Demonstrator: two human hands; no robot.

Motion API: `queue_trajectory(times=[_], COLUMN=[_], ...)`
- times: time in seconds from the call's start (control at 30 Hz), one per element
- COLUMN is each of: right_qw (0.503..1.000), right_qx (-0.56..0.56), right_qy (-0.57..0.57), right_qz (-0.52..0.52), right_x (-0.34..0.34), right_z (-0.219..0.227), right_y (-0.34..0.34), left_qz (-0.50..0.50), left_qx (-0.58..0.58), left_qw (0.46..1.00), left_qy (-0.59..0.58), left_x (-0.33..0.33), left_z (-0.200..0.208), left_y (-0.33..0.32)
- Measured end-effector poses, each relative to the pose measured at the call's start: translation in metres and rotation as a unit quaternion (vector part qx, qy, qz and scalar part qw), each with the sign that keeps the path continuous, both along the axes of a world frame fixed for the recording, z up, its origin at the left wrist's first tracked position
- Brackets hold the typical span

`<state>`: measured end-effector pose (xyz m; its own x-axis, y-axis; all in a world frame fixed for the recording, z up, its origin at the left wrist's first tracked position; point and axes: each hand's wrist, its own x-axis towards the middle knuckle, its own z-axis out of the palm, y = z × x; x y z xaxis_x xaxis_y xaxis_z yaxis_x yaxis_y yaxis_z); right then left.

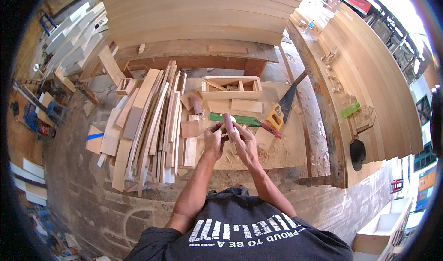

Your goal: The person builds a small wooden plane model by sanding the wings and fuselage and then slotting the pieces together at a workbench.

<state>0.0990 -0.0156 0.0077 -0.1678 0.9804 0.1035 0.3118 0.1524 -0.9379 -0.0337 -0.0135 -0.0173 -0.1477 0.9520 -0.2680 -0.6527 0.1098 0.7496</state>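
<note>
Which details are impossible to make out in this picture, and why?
In the head view:
part of the brown piece, covered by the fingers;
part of the green strip, behind the brown piece;
large boards, cut off at the top edge;
contents of the wooden box, too small to identify.

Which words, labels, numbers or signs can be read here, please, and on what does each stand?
Black shirt: white lettering, partly legible and upside down; I won't copy its wording.
Red banner, upper right: any marks are too small and blurred to read.

The brown strip (228,122) is partly hidden (right hand (245,144) covering).
</note>
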Motion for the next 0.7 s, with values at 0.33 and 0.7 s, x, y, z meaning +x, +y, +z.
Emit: queue_trajectory(times=[0.33,0.7], right_qw=[0.943,0.944], right_qx=[-0.199,-0.238], right_qy=[0.264,0.230], right_qz=[0.019,-0.006], right_x=[-0.008,-0.018], right_z=[0.001,0.008], right_y=[0.004,0.014], left_qz=[0.006,-0.015], left_qx=[-0.040,-0.048], left_qw=[0.996,0.996], left_qy=[-0.078,-0.074], left_x=[-0.012,-0.021], left_z=[-0.012,-0.012], left_y=[0.005,0.006])
